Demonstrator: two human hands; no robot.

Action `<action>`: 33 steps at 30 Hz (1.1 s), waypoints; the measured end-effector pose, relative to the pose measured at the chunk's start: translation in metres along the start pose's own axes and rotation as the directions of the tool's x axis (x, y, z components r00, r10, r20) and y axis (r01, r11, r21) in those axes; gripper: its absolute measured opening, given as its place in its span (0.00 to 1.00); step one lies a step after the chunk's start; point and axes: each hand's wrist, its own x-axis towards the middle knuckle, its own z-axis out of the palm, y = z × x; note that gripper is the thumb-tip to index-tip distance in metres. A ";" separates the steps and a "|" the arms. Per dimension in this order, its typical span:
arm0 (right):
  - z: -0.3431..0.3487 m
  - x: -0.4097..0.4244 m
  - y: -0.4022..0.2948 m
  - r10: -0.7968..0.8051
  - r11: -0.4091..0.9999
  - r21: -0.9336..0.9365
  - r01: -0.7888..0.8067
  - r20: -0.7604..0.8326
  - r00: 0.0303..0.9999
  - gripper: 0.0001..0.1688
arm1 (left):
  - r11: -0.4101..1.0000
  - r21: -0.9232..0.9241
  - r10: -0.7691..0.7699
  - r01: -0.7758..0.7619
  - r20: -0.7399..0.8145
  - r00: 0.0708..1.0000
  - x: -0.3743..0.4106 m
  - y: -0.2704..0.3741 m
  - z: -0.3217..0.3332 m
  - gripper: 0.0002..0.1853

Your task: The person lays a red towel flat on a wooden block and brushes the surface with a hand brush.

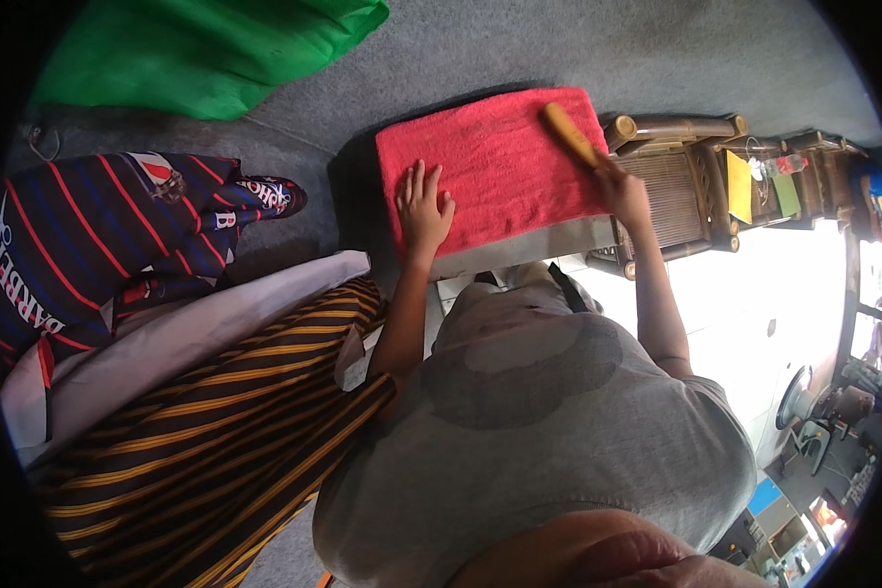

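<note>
A pink-red terry towel [492,162] lies spread over a raised grey surface [529,239] against the wall. My left hand [424,213] presses palm down on the towel's left part, fingers slightly apart and holding nothing. Over the towel's right edge, my right hand [623,192] grips the near end of a yellow-brown wooden tool [569,136], possibly a brush. The tool slants up and left across the cloth. Blur at its edges leaves its exact kind unclear, and I cannot tell whether it touches the towel.
Left of me hang a dark striped barber cape [95,242] with printed lettering and a black-and-yellow striped cloth [213,419]. A green cloth [213,51] is at upper left. Bamboo seating [665,184] runs rightward, carrying a yellow folder [739,187] and a plastic bottle [791,163]. A fan [797,397] stands beyond.
</note>
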 end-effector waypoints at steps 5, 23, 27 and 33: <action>-0.024 0.015 -0.023 0.173 0.985 0.001 -0.173 -0.065 0.983 0.25 | 1.000 -0.007 -0.020 0.020 0.009 1.000 -0.001 -0.002 0.001 0.29; 0.000 0.006 -0.020 -0.114 0.989 0.101 0.109 0.055 0.992 0.26 | 0.999 0.002 -0.038 0.038 0.018 0.999 0.000 0.001 -0.001 0.28; -0.009 0.011 -0.033 -0.031 0.995 0.091 0.028 0.037 0.999 0.25 | 0.999 0.007 -0.031 0.031 0.020 0.999 0.003 0.001 0.000 0.28; 0.017 -0.004 -0.078 -0.268 0.958 0.161 0.236 0.223 0.937 0.27 | 0.998 0.015 -0.067 0.066 0.054 0.996 0.001 0.001 -0.001 0.28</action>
